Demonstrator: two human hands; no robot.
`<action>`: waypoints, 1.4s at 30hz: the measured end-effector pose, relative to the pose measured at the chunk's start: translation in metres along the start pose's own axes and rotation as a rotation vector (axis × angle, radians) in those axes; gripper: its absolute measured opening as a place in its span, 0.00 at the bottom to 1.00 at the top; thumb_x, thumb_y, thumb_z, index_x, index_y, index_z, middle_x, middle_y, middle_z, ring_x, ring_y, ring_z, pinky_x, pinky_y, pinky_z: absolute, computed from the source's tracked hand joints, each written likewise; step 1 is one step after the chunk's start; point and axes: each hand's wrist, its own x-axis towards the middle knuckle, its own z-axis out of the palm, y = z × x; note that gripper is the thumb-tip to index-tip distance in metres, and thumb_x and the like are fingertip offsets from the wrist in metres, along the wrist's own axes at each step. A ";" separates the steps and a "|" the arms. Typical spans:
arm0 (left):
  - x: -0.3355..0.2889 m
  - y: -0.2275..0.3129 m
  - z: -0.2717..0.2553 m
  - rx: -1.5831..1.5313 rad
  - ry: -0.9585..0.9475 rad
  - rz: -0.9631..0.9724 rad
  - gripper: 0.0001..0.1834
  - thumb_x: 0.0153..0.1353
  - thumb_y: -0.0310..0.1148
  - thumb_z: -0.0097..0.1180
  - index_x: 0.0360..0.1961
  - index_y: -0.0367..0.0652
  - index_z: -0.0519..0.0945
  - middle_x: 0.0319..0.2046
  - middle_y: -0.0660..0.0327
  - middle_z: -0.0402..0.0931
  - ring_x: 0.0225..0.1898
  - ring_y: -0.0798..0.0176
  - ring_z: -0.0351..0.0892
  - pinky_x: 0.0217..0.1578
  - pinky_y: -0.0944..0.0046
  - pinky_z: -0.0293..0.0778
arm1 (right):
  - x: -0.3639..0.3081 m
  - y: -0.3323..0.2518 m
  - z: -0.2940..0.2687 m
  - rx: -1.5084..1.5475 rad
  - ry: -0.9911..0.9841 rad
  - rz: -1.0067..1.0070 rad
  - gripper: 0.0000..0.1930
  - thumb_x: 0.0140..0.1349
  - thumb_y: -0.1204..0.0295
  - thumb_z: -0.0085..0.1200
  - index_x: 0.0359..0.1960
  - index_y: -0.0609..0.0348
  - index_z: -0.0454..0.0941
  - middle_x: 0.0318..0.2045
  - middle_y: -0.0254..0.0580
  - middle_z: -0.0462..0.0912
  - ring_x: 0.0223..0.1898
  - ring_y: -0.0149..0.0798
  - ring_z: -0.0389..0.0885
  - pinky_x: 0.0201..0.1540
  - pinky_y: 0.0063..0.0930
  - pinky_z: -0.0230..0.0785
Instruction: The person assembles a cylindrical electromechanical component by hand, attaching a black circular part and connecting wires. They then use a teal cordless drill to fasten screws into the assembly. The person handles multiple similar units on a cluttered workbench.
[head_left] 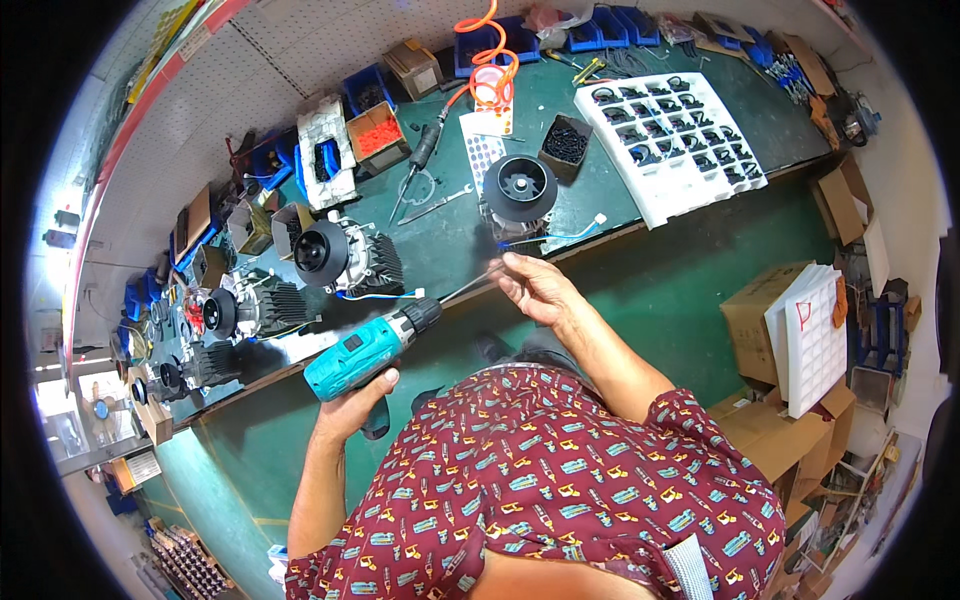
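Observation:
My left hand (358, 405) is wrapped round the handle of a teal cordless drill (352, 358) with a black chuck. From the chuck a long thin driver bit (468, 289) points up and right to my right hand (535, 288). The thumb and fingers of that hand are pinched at the bit's tip; any small part between them is too small to make out. Just beyond, at the bench edge, stands a motor unit with a black impeller (520, 187) facing up and a wired connector (598, 220) beside it. Left of it, another finned motor unit (350, 258) lies with its impeller sideways.
On the green bench (430, 240) are a wrench (433, 204), a pen-shaped driver (425, 150) on an orange coiled hose (490, 50), a box of black screws (566, 143), a box of red parts (378, 138) and a white parts tray (670, 140). Cartons (765, 310) stand at right.

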 end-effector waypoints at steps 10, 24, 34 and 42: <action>0.024 -0.005 -0.011 0.737 -0.074 0.564 0.19 0.53 0.29 0.75 0.46 0.42 0.85 0.37 0.55 0.86 0.35 0.50 0.88 0.39 0.60 0.83 | 0.022 0.002 0.011 0.019 0.088 0.077 0.10 0.71 0.71 0.60 0.41 0.68 0.81 0.35 0.46 0.87 0.35 0.37 0.88 0.37 0.28 0.86; 0.046 0.045 -0.003 0.805 -0.163 0.573 0.16 0.56 0.32 0.74 0.45 0.42 0.84 0.34 0.54 0.86 0.32 0.51 0.87 0.37 0.59 0.81 | 0.035 0.001 0.005 -0.017 0.022 0.082 0.09 0.74 0.73 0.53 0.45 0.69 0.80 0.37 0.43 0.86 0.37 0.34 0.86 0.41 0.27 0.83; 0.105 0.205 0.026 1.101 -0.405 0.426 0.21 0.54 0.44 0.74 0.47 0.49 0.86 0.38 0.52 0.87 0.42 0.47 0.87 0.45 0.52 0.81 | 0.024 -0.041 -0.062 -1.129 0.517 -0.870 0.16 0.60 0.73 0.67 0.49 0.65 0.83 0.32 0.42 0.87 0.32 0.32 0.84 0.39 0.30 0.77; 0.151 0.237 0.051 1.071 -0.599 0.413 0.25 0.53 0.36 0.72 0.54 0.46 0.83 0.46 0.51 0.87 0.47 0.47 0.86 0.53 0.51 0.80 | 0.035 -0.063 -0.050 -1.415 0.270 -1.067 0.08 0.59 0.73 0.67 0.36 0.62 0.81 0.30 0.43 0.82 0.29 0.40 0.80 0.34 0.34 0.74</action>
